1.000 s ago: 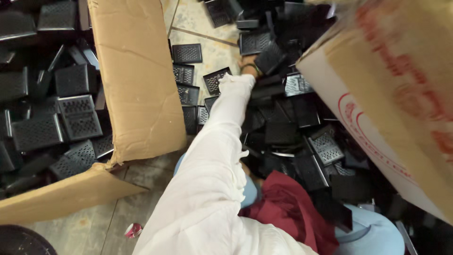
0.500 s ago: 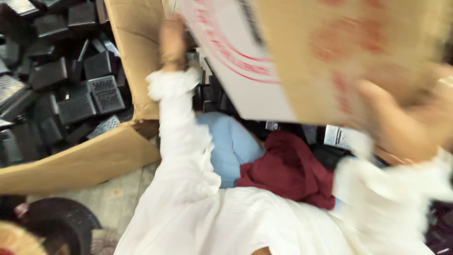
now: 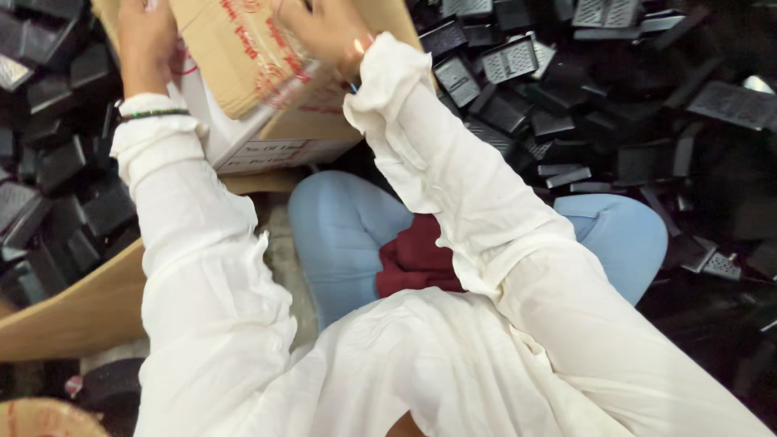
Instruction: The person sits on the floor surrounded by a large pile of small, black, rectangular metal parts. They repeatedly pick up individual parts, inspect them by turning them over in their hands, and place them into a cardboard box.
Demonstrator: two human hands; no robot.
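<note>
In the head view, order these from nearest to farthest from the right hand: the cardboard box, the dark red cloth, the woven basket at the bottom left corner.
1. Cardboard box: under the right hand, touching it, top centre.
2. Dark red cloth: in the lap, lower centre.
3. Woven basket: bottom left corner, farthest.

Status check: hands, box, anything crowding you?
Left hand and right hand both gripping the cardboard box. Box tilted above the knees. Black plastic parts piled on both sides.

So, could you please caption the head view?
Both hands, left and right, hold a brown cardboard box amid black plastic parts.
</note>
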